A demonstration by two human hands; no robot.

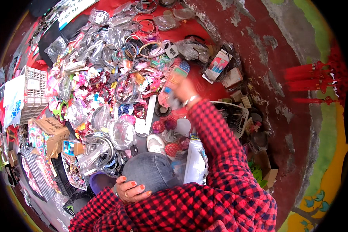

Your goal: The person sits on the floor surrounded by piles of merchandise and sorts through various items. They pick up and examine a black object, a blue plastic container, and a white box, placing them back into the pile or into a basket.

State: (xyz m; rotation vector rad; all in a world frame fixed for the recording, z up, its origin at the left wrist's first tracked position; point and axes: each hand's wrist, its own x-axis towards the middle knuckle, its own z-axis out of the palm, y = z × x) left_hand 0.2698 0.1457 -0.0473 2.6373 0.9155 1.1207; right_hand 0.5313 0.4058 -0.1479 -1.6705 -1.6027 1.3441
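Observation:
My left hand (pixel 132 190) lies on my knee (pixel 150 170) in grey denim, fingers stretched out and a ring on one of them. It holds nothing. My right hand (pixel 185 91), with a white bracelet at the wrist, reaches out over the far side of the goods and is smeared by motion. Right beside it is a long colourful patterned piece (pixel 178 75) in pink, orange and dotted blue; whether the fingers grip it is not clear. A dark round band (pixel 163 111) lies just below. Hair bands (pixel 149 49) and wrapped trinkets spread beyond.
A white plastic crate (pixel 34 87) and a cardboard box (pixel 52 133) stand at the left. A white basket (pixel 236 120) sits to the right, near the worn red wall (pixel 282 154). Bagged metal hoops (pixel 98 154) lie left of my knee. Red tassels (pixel 307 83) hang at far right.

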